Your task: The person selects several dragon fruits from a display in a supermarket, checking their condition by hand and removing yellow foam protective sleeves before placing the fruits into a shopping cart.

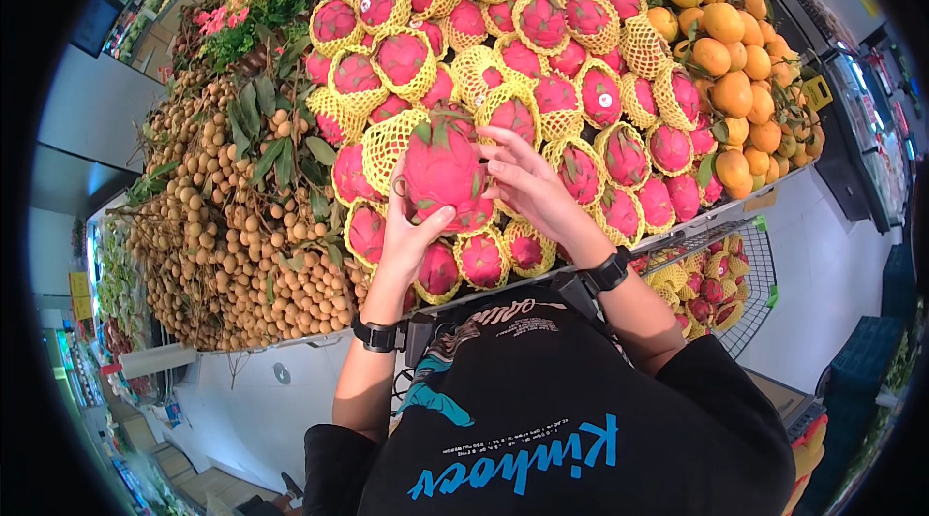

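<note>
A bare pink dragon fruit (pixel 444 171), without a foam net, is in my left hand (pixel 410 229), whose thumb lies along its lower side. It is above a sloping display of dragon fruits (pixel 541 21), most of them in yellow foam nets. My right hand (pixel 524 182) is at the fruit's right side with its fingers spread. Whether those fingertips touch the fruit, I cannot tell. An upright yellow foam net (pixel 390 151) sits just behind the held fruit, to its left.
Bunches of longans (pixel 232 247) fill the display on the left. Orange citrus fruits (pixel 733 94) are piled on the right. A shopping cart (pixel 762 291) at the lower right holds more netted dragon fruits (pixel 707 289). A plastic-bag roll (pixel 156 360) is at the lower left corner of the stand.
</note>
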### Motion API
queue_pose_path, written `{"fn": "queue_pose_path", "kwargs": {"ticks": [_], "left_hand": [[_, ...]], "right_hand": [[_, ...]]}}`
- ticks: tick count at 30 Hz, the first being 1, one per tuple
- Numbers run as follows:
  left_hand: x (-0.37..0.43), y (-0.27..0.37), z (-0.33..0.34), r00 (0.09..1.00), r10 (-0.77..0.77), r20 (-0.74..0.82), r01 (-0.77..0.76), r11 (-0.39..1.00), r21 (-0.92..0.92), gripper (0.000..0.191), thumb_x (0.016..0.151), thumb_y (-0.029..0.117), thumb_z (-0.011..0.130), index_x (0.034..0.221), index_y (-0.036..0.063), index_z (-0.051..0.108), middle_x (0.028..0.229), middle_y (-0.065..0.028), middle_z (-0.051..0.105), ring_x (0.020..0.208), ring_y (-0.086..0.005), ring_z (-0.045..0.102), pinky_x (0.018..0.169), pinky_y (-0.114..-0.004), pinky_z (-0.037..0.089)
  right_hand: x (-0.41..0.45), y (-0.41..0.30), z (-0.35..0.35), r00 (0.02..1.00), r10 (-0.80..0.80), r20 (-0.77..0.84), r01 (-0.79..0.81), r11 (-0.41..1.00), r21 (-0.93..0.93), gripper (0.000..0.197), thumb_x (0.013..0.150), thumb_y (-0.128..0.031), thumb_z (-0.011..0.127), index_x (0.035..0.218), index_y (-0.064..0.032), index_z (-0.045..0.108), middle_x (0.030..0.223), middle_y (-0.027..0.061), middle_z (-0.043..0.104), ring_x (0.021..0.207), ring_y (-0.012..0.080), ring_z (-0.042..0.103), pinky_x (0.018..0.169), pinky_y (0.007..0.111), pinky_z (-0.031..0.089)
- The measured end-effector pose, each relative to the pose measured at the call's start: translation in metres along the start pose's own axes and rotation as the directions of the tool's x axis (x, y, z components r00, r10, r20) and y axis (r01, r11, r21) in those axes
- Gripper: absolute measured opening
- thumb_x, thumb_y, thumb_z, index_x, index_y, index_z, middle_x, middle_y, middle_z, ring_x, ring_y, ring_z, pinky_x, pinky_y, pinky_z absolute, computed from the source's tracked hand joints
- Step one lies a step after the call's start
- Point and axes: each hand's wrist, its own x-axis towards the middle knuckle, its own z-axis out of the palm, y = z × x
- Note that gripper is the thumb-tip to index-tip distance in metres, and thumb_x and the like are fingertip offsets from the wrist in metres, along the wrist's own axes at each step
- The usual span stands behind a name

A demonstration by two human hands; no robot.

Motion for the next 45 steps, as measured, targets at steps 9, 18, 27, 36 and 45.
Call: {"fn": "queue_pose_path", "kwargs": {"ticks": [9,18,27,36,45], "left_hand": [[0.018,0.003,-0.001,0.975,-0.114,0.192,0.056,0.958,0.281,0.068,0.090,0.023,0.066,0.145,0.0013,0.031,0.137,-0.0142,0.046,0.128,-0.0224,0.044,0.107,-0.037,0.038],[0.034,0.027,-0.035,0.949,0.306,-0.075,-0.142,0.629,0.764,0.039,0.089,0.023,0.065,0.122,0.0034,0.058,0.121,-0.0152,0.056,0.089,-0.0219,0.060,0.073,-0.030,0.050],[0.062,0.004,-0.091,0.867,0.470,-0.164,0.093,0.169,0.981,0.042,0.090,0.039,0.062,0.112,0.0030,0.062,0.119,-0.0159,0.056,0.116,-0.0339,0.048,0.100,-0.049,0.033],[0.075,0.015,-0.054,0.824,0.554,0.121,-0.297,0.241,0.924,0.018,0.085,0.014,0.067,0.099,0.0039,0.061,0.105,-0.0127,0.061,0.101,-0.0308,0.056,0.090,-0.041,0.042],[0.042,-0.004,-0.004,0.809,0.331,0.486,-0.587,0.418,0.693,0.026,0.085,0.013,0.071,0.105,0.0007,0.061,0.106,-0.0157,0.063,0.100,-0.0311,0.062,0.088,-0.038,0.049]], "right_hand": [[0.005,0.034,-0.016,0.983,0.140,0.116,-0.177,0.876,0.449,0.055,0.099,-0.040,0.050,0.142,-0.0085,0.037,0.139,0.0097,0.050,0.125,0.0224,0.051,0.104,0.043,0.043],[0.005,0.046,-0.028,0.990,0.124,-0.069,-0.061,0.808,0.586,0.065,0.094,-0.047,0.056,0.143,-0.0087,0.037,0.140,0.0113,0.049,0.129,0.0266,0.047,0.108,0.047,0.039],[-0.018,0.029,-0.051,0.987,0.064,-0.146,0.044,0.771,0.635,0.071,0.093,-0.052,0.052,0.147,-0.0109,0.030,0.146,0.0167,0.040,0.129,0.0398,0.043,0.105,0.062,0.036],[-0.042,0.023,-0.065,0.950,0.036,-0.309,0.152,0.813,0.562,0.075,0.089,-0.055,0.055,0.146,-0.0114,0.033,0.143,0.0179,0.042,0.127,0.0414,0.044,0.104,0.061,0.037],[-0.060,0.024,-0.083,0.957,0.006,-0.290,0.199,0.715,0.670,0.068,0.090,-0.052,0.057,0.142,-0.0116,0.038,0.138,0.0134,0.049,0.124,0.0326,0.050,0.106,0.053,0.038]]}}
